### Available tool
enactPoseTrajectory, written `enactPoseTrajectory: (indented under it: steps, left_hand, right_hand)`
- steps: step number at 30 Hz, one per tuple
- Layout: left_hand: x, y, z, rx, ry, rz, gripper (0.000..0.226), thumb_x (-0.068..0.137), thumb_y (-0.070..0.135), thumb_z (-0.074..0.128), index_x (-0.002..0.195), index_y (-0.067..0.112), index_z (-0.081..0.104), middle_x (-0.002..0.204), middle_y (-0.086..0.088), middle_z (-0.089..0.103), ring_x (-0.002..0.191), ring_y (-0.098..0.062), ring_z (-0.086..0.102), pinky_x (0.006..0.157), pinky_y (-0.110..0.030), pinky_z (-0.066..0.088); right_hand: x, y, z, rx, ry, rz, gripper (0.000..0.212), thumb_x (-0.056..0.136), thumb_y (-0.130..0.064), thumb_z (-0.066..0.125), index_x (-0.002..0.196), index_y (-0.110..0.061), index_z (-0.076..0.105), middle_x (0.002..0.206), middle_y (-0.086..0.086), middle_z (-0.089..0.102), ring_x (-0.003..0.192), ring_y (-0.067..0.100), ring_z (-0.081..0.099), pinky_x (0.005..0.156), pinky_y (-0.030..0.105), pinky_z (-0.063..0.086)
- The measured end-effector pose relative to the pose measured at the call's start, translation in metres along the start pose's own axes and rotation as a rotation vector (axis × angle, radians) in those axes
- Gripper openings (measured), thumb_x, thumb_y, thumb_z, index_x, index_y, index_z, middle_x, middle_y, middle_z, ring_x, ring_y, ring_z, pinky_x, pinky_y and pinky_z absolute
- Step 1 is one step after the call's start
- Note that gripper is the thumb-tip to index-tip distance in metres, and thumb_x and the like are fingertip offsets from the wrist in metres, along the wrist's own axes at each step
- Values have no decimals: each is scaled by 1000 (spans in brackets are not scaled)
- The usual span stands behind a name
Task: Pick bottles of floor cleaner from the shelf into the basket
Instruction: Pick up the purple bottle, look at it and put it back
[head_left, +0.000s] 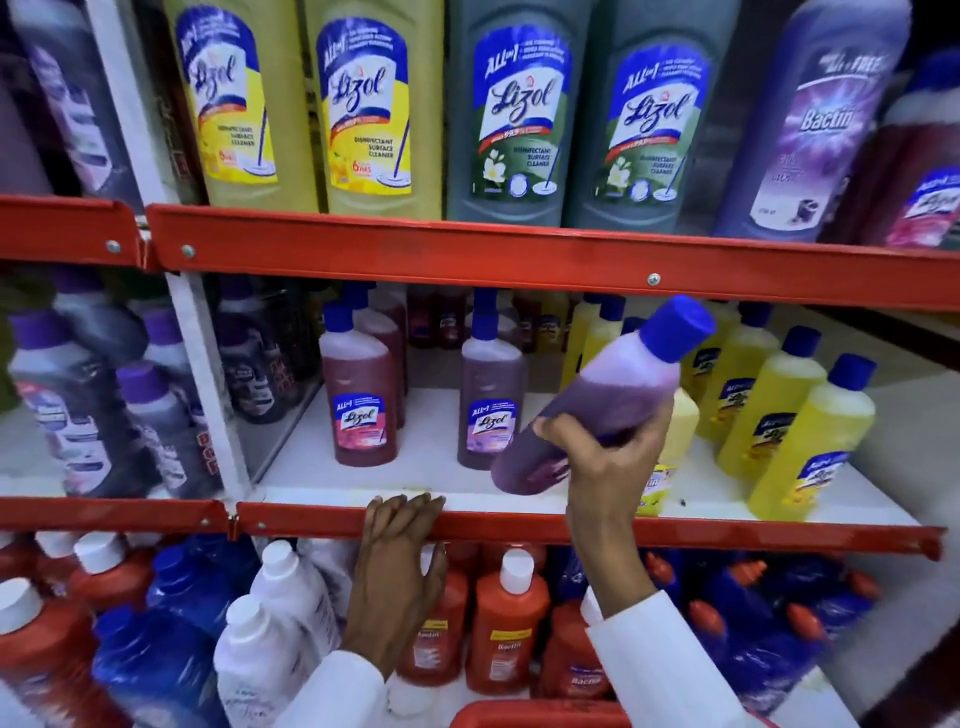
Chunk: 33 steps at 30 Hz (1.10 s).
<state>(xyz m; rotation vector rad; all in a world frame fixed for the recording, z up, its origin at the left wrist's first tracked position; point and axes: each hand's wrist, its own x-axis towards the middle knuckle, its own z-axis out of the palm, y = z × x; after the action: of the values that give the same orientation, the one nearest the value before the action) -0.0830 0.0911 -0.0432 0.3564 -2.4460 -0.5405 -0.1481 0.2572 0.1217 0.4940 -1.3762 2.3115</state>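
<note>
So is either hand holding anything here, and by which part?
The right hand holds a tilted purple bottle around its lower body, cap up. The left hand holds no bottle; its fingers rest on the red shelf edge.

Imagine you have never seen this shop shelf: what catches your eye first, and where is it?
First, the purple bottle with a blue cap, tilted in the right hand in front of the middle shelf. Next, the left hand resting on that shelf's red front edge. A red basket rim shows at the bottom.

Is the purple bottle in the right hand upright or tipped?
Tipped: the purple blue-capped bottle leans up-right in the right hand.
</note>
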Motion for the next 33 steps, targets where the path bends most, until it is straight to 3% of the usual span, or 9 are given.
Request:
enactPoseTrajectory:
  steps: [4, 8, 13, 18, 22, 24, 28, 30, 33]
  left_hand:
    - [0, 3, -4, -19, 0, 1, 53, 79, 28, 60, 131, 28, 55, 133, 2, 63, 127, -22, 46, 118, -49, 26]
    - [0, 7, -8, -47, 10, -1, 53, 77, 21, 63, 130, 25, 57, 132, 0, 63, 124, -19, 43, 115, -48, 29]
    - [0, 6, -9, -49, -12, 2, 56, 75, 19, 60, 131, 27, 56, 135, 3, 61, 127, -19, 44, 117, -47, 27]
    - [0, 7, -9, -55, -6, 0, 56, 77, 17, 59, 132, 28, 55, 136, 6, 59, 129, -16, 42, 119, -44, 24]
    - [0, 7, -9, -59, 12, 1, 55, 77, 18, 60, 131, 27, 55, 135, 4, 60, 128, -18, 43, 118, -47, 26]
    - [0, 7, -7, -53, 18, 6, 56, 76, 18, 61, 131, 26, 55, 135, 3, 61, 127, -20, 44, 117, -50, 27]
    - [-4, 11, -6, 27, 13, 11, 59, 76, 26, 61, 134, 21, 51, 139, -3, 57, 133, -27, 42, 119, -52, 23]
    - [-6, 21, -6, 70, 35, 11, 59, 76, 29, 63, 133, 18, 51, 139, -7, 54, 134, -30, 40, 119, -54, 23]
    - [-7, 47, -7, 56, 94, 50, 51, 77, 28, 68, 125, 19, 55, 134, -10, 55, 128, -32, 44, 111, -57, 34]
  right_hand:
    - [-6, 26, 9, -290, -22, 36, 86, 48, -30, 86, 122, -14, 44, 108, 5, 62, 89, 20, 62, 64, 13, 49]
    - [-5, 57, 17, -427, -136, 72, 92, 56, -26, 91, 129, -10, 39, 119, 9, 57, 102, 27, 59, 64, 1, 44]
    - [-7, 88, 23, -541, -193, 96, 86, 61, -25, 94, 124, -9, 38, 122, 12, 57, 107, 30, 59, 67, 11, 45]
    - [-10, 105, 22, -583, -192, 91, 91, 59, -27, 95, 128, -10, 38, 126, 11, 56, 110, 28, 59, 71, 9, 46]
    - [-8, 106, 23, -612, -203, 95, 93, 60, -26, 95, 130, -7, 37, 128, 12, 56, 111, 27, 58, 65, -2, 42]
    - [-8, 105, 21, -627, -220, 96, 95, 60, -28, 95, 132, -8, 37, 130, 11, 56, 113, 26, 58, 72, 2, 46]
    - [-11, 100, 9, -631, -269, 108, 102, 59, -41, 94, 139, -16, 35, 136, 8, 52, 123, 26, 54, 96, 37, 57]
    - [-13, 91, -6, -653, -261, 82, 95, 65, -44, 90, 140, -18, 37, 138, 5, 50, 124, 21, 51, 98, 34, 53]
    - [-11, 78, -41, -664, -147, -91, 59, 76, -35, 81, 125, -19, 53, 120, 0, 55, 108, 16, 55, 88, 33, 51]
